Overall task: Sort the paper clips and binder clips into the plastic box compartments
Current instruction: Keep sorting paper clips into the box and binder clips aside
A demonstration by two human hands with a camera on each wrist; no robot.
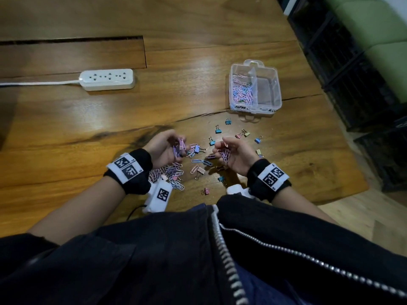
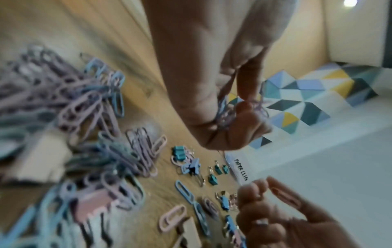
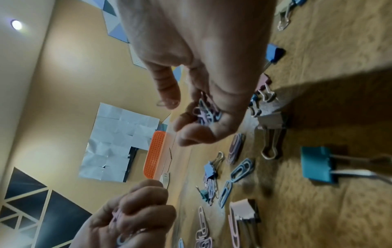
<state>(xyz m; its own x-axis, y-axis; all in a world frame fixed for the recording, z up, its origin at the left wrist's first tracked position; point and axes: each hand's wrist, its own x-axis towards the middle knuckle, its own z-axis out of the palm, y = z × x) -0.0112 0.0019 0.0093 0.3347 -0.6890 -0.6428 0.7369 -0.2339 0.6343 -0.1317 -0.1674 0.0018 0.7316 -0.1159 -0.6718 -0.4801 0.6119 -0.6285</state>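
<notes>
My left hand is palm-up and curled around a bunch of pink and blue paper clips. My right hand cups another bunch of paper clips in its palm, and its fingertips pinch a single pink clip. Both hands hover just above the wooden table, with loose paper clips between them. A bigger pile of paper clips lies by my left wrist. Small coloured binder clips are scattered towards the clear plastic box. Its left compartment holds paper clips; the right one looks bare.
A white power strip with its cable lies at the back left. Black crates stand past the table's right edge. A long groove runs across the far tabletop. The box front carries a "PAPER CLIPS" label.
</notes>
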